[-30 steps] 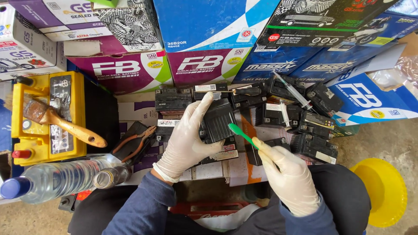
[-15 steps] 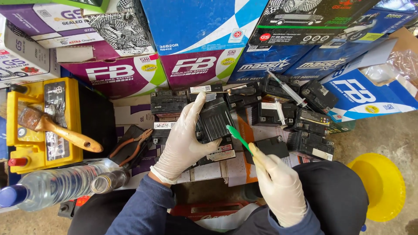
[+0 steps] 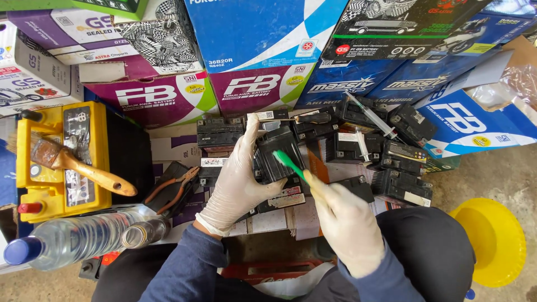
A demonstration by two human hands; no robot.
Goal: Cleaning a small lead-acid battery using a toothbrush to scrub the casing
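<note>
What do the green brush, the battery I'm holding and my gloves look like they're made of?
Green brush: plastic by its even, bright colour. Small black battery: matt moulded plastic with ribbed sides. Gloves on the left hand and right hand: thin, whitish, wrinkling, probably latex or similar.
</note>
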